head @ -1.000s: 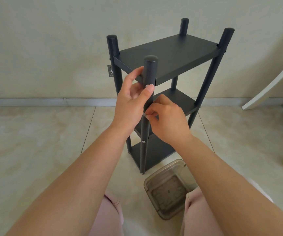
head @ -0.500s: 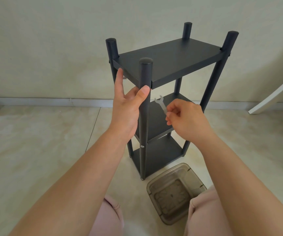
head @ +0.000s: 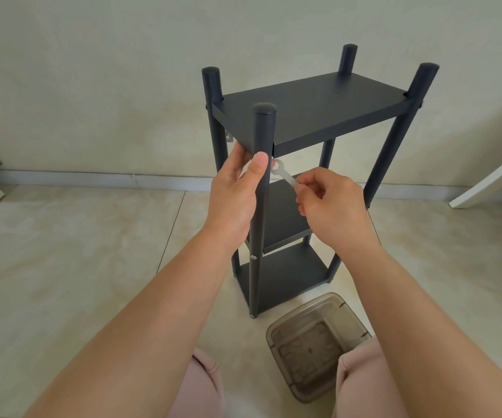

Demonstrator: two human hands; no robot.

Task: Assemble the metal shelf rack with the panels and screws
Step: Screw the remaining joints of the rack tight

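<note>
The head of the small flat wrench (head: 284, 175) blurs against the near post (head: 262, 188), so whether it sits on a bolt or only close to one cannot be told; its handle end is buried in the right hand (head: 332, 206), whose curled fingers pinch it. The left hand (head: 237, 191) wraps the near post just under the top shelf (head: 316, 108), thumb across the front of the post, fingers hidden behind it. The left hand and post cover much of the middle shelf (head: 283, 215)'s near edge. The shelf rack (head: 304, 176) stands upright on the tiled floor (head: 62, 251), close to the wall (head: 92, 70): dark grey metal, four round capped posts, three flat shelves, a small silver screw head (head: 253, 257) showing low on the near post. A brownish translucent plastic container (head: 316, 345) lies on the floor just in front of the rack's near foot, its lower corner cut off behind a knee in pale pink fabric (head: 361, 375). At the floor's right edge a white slanted furniture leg (head: 491, 179) is cut off by the frame.
</note>
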